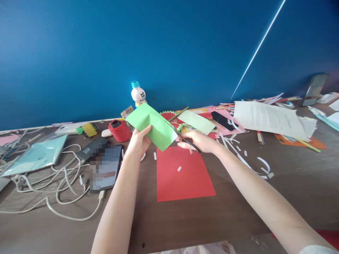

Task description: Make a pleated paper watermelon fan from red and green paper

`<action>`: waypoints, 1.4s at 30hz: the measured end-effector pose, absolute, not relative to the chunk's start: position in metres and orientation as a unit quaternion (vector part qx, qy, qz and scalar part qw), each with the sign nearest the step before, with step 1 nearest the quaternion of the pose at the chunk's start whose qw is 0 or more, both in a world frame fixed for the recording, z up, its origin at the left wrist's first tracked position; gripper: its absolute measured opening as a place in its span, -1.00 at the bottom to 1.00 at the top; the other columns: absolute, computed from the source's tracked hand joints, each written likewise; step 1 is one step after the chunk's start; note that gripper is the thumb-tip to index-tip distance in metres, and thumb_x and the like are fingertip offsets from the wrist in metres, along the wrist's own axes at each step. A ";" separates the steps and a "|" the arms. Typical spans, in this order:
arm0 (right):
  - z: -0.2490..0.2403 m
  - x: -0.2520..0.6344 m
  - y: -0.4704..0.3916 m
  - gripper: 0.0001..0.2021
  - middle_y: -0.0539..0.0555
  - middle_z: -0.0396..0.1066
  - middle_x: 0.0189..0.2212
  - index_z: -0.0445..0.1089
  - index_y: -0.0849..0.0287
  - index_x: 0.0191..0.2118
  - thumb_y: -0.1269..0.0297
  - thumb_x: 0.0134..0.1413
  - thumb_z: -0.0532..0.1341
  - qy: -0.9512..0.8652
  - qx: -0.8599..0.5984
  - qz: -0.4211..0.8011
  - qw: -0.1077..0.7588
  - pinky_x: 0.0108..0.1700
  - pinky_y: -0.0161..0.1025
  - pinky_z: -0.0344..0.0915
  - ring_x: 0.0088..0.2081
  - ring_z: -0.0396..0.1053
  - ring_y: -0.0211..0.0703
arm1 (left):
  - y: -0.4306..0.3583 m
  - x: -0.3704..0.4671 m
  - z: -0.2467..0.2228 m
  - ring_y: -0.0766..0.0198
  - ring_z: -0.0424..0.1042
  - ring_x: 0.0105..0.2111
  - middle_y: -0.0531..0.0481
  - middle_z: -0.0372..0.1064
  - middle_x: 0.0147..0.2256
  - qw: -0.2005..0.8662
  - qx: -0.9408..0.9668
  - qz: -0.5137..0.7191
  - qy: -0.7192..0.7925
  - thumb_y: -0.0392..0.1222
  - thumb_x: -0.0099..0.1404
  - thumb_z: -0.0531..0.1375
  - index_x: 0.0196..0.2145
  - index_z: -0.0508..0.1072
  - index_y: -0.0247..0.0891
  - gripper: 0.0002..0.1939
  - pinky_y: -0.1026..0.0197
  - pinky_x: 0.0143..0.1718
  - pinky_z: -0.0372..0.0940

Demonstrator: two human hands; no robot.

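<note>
A sheet of light green paper [153, 127] is pinched in my left hand [140, 141], thumb on top and fingers underneath. My right hand [197, 141] is closed around a pair of dark scissors [188, 141]. Their blades lie at the right edge of the green paper, partly hidden by it. Below both hands, a red sheet of paper [182, 180] rests flat on the table with a small white scrap [179, 169] on it. Just behind the scissors are a pleated red and green paper fan [169, 115] and a pale green paper piece [197, 121].
On the left lie a phone [108, 169] with tangled white cables [71, 176], a red roll [119, 130] and a teal packet [37, 153]. A bottle [138, 94] stands by the blue wall [169, 49]. Rightward are white paper strips [245, 160], another phone [224, 120] and a printed sheet [267, 118].
</note>
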State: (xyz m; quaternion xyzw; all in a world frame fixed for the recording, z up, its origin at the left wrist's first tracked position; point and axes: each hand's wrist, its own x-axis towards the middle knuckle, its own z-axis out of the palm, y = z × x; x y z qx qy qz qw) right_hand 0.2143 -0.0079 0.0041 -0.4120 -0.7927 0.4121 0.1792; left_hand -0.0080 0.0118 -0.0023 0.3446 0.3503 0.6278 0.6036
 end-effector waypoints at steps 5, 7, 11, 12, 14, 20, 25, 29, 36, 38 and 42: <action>0.007 0.213 -0.009 -0.73 -0.08 0.20 -0.58 0.23 0.17 -0.43 0.04 0.04 0.10 -0.799 -0.416 0.398 0.177 -0.46 -0.31 0.17 -0.56 0.32 -0.27 | 0.009 -0.006 0.000 0.19 0.45 -0.21 -0.07 0.47 -0.22 0.613 0.346 0.617 0.352 -0.41 0.09 0.17 -0.20 0.43 -0.28 -0.72 0.17 -0.13 0.35; 0.007 0.212 -0.009 -0.70 -0.07 0.18 -0.60 0.19 0.18 -0.47 0.03 0.05 0.08 -0.798 -0.418 0.394 0.180 -0.49 -0.32 0.15 -0.55 0.32 -0.26 | 0.007 -0.003 0.001 0.19 0.45 -0.22 -0.07 0.47 -0.23 0.619 0.352 0.606 0.354 -0.41 0.09 0.17 -0.21 0.43 -0.28 -0.73 0.16 -0.13 0.34; 0.007 0.211 -0.010 -0.71 -0.07 0.19 -0.57 0.17 0.18 -0.48 0.04 0.05 0.07 -0.797 -0.413 0.397 0.189 -0.51 -0.33 0.14 -0.56 0.32 -0.27 | 0.005 0.000 0.002 0.21 0.46 -0.24 -0.06 0.47 -0.22 0.623 0.358 0.597 0.356 -0.40 0.10 0.18 -0.23 0.44 -0.29 -0.76 0.18 -0.15 0.35; 0.007 0.211 -0.010 -0.71 -0.06 0.19 -0.57 0.17 0.18 -0.48 0.04 0.05 0.07 -0.797 -0.413 0.397 0.191 -0.52 -0.33 0.14 -0.56 0.32 -0.27 | 0.004 0.000 0.002 0.22 0.46 -0.25 -0.06 0.47 -0.22 0.623 0.358 0.598 0.355 -0.40 0.10 0.18 -0.23 0.44 -0.29 -0.76 0.18 -0.16 0.35; 0.007 0.210 -0.011 -0.71 -0.06 0.19 -0.57 0.16 0.18 -0.48 0.05 0.05 0.07 -0.795 -0.415 0.398 0.192 -0.52 -0.33 0.14 -0.56 0.32 -0.27 | 0.004 0.000 0.002 0.21 0.46 -0.25 -0.07 0.47 -0.22 0.623 0.358 0.597 0.355 -0.40 0.09 0.18 -0.23 0.44 -0.30 -0.76 0.18 -0.16 0.35; 0.007 0.210 -0.010 -0.71 -0.06 0.19 -0.59 0.14 0.17 -0.51 0.07 0.05 0.08 -0.797 -0.411 0.396 0.197 -0.53 -0.33 0.13 -0.57 0.31 -0.26 | 0.005 0.000 0.001 0.18 0.45 -0.22 -0.08 0.47 -0.23 0.624 0.357 0.598 0.356 -0.40 0.07 0.19 -0.23 0.44 -0.30 -0.74 0.15 -0.13 0.34; 0.008 0.210 -0.010 -0.72 -0.06 0.20 -0.60 0.14 0.17 -0.51 0.07 0.03 0.10 -0.796 -0.410 0.398 0.199 -0.53 -0.33 0.13 -0.57 0.31 -0.25 | 0.005 0.001 0.000 0.16 0.44 -0.18 -0.09 0.47 -0.22 0.623 0.357 0.598 0.357 -0.39 0.07 0.20 -0.22 0.43 -0.29 -0.74 0.12 -0.10 0.32; 0.008 0.209 -0.011 -0.76 -0.06 0.21 -0.59 0.16 0.17 -0.50 0.13 0.06 0.07 -0.796 -0.410 0.397 0.203 -0.53 -0.33 0.13 -0.57 0.31 -0.26 | 0.006 0.000 0.000 0.16 0.44 -0.19 -0.09 0.46 -0.22 0.623 0.358 0.596 0.358 -0.39 0.07 0.20 -0.23 0.44 -0.30 -0.75 0.13 -0.11 0.33; 0.008 0.209 -0.011 -0.80 -0.06 0.21 -0.64 0.16 0.17 -0.51 0.19 0.05 0.05 -0.797 -0.418 0.388 0.198 -0.53 -0.32 0.14 -0.60 0.31 -0.26 | 0.006 0.000 0.000 0.15 0.43 -0.18 -0.10 0.46 -0.20 0.622 0.364 0.595 0.357 -0.38 0.07 0.20 -0.23 0.43 -0.30 -0.75 0.13 -0.10 0.33; 0.009 0.208 -0.012 -0.82 -0.05 0.23 -0.66 0.18 0.17 -0.50 0.22 0.05 0.04 -0.799 -0.420 0.383 0.197 -0.55 -0.33 0.12 -0.60 0.30 -0.25 | 0.006 0.000 0.000 0.16 0.43 -0.18 -0.10 0.46 -0.19 0.622 0.362 0.597 0.355 -0.38 0.07 0.20 -0.22 0.43 -0.29 -0.74 0.13 -0.09 0.32; 0.011 0.208 -0.013 -0.84 -0.05 0.24 -0.67 0.18 0.17 -0.51 0.26 0.02 0.03 -0.803 -0.423 0.371 0.197 -0.55 -0.33 0.10 -0.60 0.30 -0.25 | 0.005 0.001 0.001 0.16 0.43 -0.17 -0.09 0.45 -0.19 0.623 0.358 0.600 0.353 -0.38 0.07 0.20 -0.21 0.43 -0.28 -0.72 0.13 -0.09 0.33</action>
